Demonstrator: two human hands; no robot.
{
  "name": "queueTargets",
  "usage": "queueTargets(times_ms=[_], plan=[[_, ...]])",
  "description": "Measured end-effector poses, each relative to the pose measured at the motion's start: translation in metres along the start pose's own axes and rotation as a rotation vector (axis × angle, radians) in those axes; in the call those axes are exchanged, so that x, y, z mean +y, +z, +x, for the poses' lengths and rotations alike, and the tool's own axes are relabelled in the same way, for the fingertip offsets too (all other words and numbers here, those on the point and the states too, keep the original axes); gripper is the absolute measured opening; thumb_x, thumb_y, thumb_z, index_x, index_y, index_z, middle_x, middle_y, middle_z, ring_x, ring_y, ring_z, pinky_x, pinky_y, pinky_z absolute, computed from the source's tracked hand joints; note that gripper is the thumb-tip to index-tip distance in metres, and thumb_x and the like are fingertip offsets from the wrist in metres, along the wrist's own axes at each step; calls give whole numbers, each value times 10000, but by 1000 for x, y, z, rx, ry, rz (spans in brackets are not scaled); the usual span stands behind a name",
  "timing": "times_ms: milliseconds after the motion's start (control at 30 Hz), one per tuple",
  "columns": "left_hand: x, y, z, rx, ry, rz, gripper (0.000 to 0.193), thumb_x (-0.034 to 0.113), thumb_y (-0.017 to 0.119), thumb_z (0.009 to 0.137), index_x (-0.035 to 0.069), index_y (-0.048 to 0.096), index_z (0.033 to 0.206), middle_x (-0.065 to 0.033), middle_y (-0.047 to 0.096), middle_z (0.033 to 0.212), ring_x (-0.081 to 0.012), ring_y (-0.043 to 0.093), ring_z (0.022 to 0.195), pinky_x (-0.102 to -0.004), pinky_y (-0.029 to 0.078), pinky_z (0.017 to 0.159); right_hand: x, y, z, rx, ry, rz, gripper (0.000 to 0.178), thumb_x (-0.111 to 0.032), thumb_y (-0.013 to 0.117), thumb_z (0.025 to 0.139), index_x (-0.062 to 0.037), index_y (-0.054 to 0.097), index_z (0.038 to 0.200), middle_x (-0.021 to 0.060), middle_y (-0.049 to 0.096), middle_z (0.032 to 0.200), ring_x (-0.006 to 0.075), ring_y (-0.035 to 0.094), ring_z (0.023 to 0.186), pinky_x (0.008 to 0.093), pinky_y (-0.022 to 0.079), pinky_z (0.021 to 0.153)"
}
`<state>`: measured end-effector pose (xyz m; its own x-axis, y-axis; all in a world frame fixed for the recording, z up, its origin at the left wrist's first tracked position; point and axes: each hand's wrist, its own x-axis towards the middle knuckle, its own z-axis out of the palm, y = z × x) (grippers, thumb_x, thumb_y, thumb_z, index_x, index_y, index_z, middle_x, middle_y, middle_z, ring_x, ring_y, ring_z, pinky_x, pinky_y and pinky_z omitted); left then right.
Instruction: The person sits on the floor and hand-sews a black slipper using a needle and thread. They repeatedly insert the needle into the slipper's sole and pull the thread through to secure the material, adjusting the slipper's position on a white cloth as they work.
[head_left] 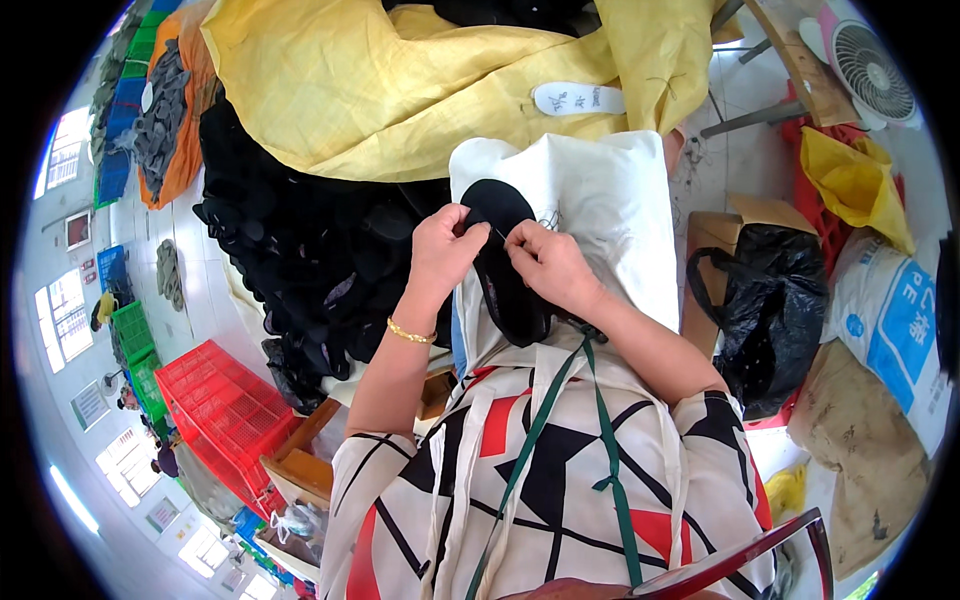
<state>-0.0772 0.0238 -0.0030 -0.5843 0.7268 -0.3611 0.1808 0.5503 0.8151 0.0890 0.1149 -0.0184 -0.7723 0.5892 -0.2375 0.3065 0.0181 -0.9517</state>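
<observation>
A black cloth shoe (512,308) lies lengthwise on a white cloth (620,215) over my lap, its toe pointing away from me. My left hand (447,255) pinches the edge of the shoe's upper on its left side, thumb and forefinger pressed together. On the other side my right hand (553,265) is closed in a pinch just above the upper. A thin light glint shows between the two hands, too small to name. Whatever my right fingertips hold is hidden. Dark loose threads (549,220) lie on the cloth beside the shoe.
A heap of black shoes (310,250) lies to the left, under a yellow woven sheet (400,90) bearing a white insole (578,99). Red crates (225,410) stand at lower left. To the right are a black plastic bag (775,310), a cardboard box (705,235) and a fan (870,70).
</observation>
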Motion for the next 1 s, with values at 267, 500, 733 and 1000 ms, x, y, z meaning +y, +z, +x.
queueTargets(times_ms=[267, 500, 733, 1000], plan=[[3, -1, 0, -7, -3, -4, 175, 127, 722, 828, 8, 598, 794, 29, 547, 621, -34, 505, 535, -223, 407, 488, -1, -1, 3, -22, -29, -61, 76, -102, 599, 861, -39, 627, 892, 191, 650, 742, 366, 654, 687, 438, 518, 635], [-8, 1, 4, 5, 44, 51, 187, 131, 718, 824, 13, 587, 760, 21, 547, 624, -46, 511, 523, -232, 413, 477, 10, 8, 8, 37, -187, -253, 93, -113, 581, 882, -36, 571, 934, 181, 656, 706, 373, 659, 674, 453, 527, 606], [3, -8, 12, -113, -127, -57, 190, 133, 700, 792, -17, 597, 737, -28, 557, 601, -97, 550, 490, -257, 438, 459, 23, 29, -3, 132, -362, -543, 189, -79, 585, 891, -63, 468, 1038, 108, 619, 661, 320, 628, 552, 450, 470, 483], [13, -14, 11, -200, -259, -207, 114, 124, 668, 837, 36, 633, 775, 22, 567, 668, -61, 514, 507, -208, 423, 471, 23, 28, 3, 125, -390, -555, 171, -82, 586, 901, -76, 482, 1038, 103, 622, 690, 311, 636, 584, 446, 476, 501]])
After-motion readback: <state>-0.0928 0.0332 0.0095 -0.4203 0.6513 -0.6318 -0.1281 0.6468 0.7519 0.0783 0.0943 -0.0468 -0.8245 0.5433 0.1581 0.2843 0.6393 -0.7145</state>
